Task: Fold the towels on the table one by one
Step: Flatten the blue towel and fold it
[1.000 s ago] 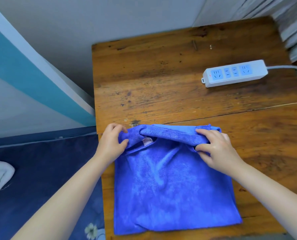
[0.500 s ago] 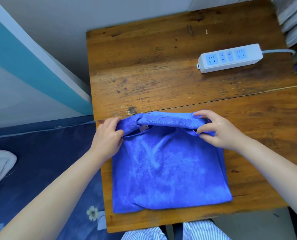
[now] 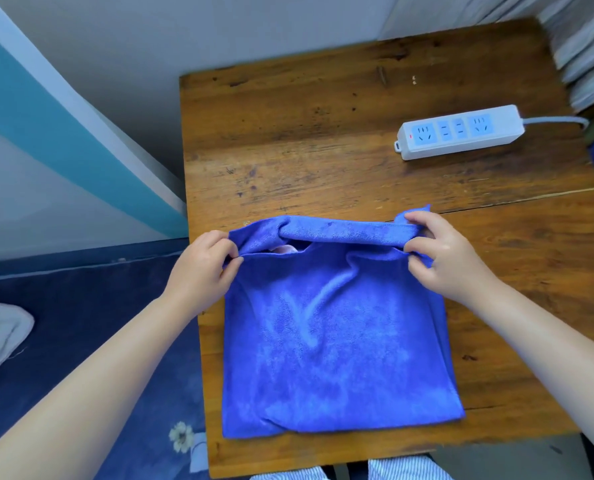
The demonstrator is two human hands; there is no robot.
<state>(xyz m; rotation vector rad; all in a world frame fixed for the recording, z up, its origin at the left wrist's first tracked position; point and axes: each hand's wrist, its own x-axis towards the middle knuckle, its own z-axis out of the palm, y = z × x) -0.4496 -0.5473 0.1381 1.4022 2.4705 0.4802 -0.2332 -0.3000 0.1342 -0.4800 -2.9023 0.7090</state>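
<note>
Head: wood table (image 3: 323, 140) w/ power strip (image 3: 460, 131); L hand (image 3: 202, 268), R hand (image 3: 444, 258) grip pinching towel (image 3: 330, 341).

Table (image 3: 288, 133) (wooden): towel (image 3: 333, 341), power strip (image 3: 460, 132).

The blue towel (image 3: 330, 327) was a soft, matt, fine-piled cloth. The table (image 3: 323, 140) was varnished wood, worn, scratched and stained, with a dull sheen. The power strip (image 3: 460, 132) at the far right was smooth white plastic. The bedding (image 3: 81, 306) at the left was matt dark-blue cloth.
</note>
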